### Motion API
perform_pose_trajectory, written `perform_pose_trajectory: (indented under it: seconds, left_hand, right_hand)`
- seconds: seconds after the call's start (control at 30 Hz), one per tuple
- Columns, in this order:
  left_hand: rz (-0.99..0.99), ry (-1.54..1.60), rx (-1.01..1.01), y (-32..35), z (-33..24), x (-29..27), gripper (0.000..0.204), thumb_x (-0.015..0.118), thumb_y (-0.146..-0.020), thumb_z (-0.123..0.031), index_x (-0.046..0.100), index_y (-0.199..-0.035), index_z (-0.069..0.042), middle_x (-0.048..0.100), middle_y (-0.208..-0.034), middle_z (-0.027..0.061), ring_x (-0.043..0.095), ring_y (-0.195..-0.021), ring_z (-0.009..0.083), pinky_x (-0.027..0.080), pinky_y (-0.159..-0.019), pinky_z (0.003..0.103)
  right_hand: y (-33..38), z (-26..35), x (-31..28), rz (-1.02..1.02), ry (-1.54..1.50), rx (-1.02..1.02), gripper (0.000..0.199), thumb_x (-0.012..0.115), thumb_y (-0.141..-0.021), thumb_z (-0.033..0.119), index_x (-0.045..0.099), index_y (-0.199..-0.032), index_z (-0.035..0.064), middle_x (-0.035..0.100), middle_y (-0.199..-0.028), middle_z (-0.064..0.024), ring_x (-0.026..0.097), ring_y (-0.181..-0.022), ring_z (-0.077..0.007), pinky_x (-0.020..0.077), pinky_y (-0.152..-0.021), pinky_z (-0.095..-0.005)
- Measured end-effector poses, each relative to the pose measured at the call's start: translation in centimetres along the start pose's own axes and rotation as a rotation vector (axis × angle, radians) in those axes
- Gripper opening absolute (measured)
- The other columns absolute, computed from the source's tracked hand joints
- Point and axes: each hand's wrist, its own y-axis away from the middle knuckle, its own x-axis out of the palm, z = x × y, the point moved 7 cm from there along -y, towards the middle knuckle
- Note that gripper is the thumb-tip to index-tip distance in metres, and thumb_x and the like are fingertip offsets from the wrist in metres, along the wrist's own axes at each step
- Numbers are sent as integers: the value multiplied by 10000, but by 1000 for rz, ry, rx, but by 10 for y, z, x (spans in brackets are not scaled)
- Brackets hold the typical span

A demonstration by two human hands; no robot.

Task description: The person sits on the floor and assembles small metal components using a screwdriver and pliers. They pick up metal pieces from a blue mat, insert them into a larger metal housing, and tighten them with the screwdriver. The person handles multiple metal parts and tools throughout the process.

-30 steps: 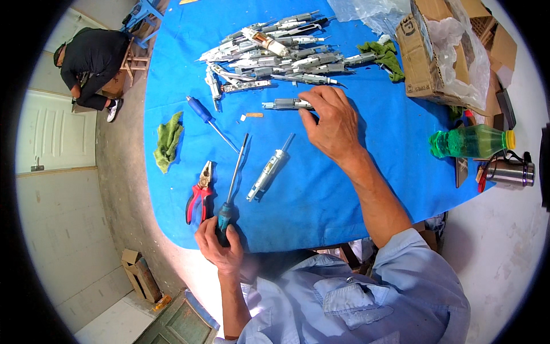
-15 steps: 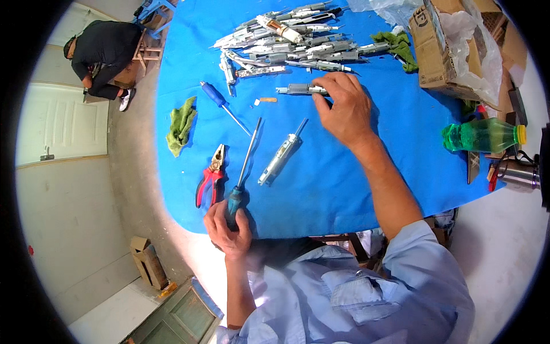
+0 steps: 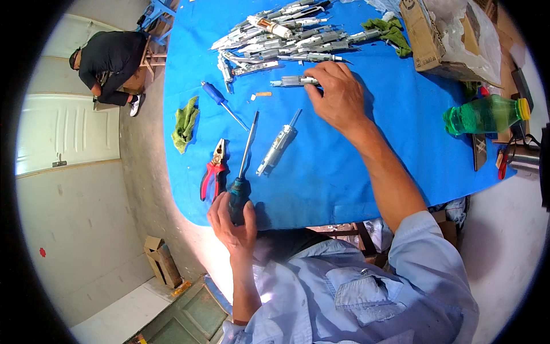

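Observation:
My left hand is closed round the handle of a teal-handled screwdriver at the table's near edge. The shaft points away from me over the blue cloth. Farther off, my right hand grips the right end of a slim grey device lying sideways; my fingers cover that end. Between the hands lies a similar grey-white device with a thin rod at its tip. Red-handled pliers rest left of the screwdriver. A second screwdriver with a blue handle lies beyond them.
A heap of similar devices fills the far side. Green rags lie at the left and far right. A cardboard box, a green bottle and a metal cup stand right. Someone in black sits bent over at far left.
The whole view has shifted slightly. Both hands stay at the same things: the left on the screwdriver, the right on the grey device.

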Motion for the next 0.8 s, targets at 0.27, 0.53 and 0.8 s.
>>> perform_pose_trajectory:
  seconds: [0.27,0.53,0.8]
  left_hand:
    - [135,-20,168,-44,-67,26,440,855,-847,-114,693,-1250,-43,692,-1266,163,634,-1178,363,496,-1031,461]
    - [277,-49,226,-84,-89,69,341,787,-909,-116,696,-1226,-26,710,-1172,146,651,-1083,344,531,-933,445]
    - [234,-67,250,-98,-80,64,257,782,-900,-82,728,-1148,-43,724,-1015,129,673,-941,308,545,-826,428]
  right_hand:
    - [0,1,0,-25,-39,11,180,737,-907,158,776,-1057,67,706,-1065,-74,639,-1039,-295,544,-871,-452]
    - [1,-3,2,-40,-50,35,172,726,-928,191,777,-1024,57,709,-1052,-88,644,-1028,-293,550,-879,-449]
    - [-2,-3,-3,-87,-59,44,166,725,-939,212,763,-975,54,712,-1009,-93,661,-989,-307,567,-824,-462]
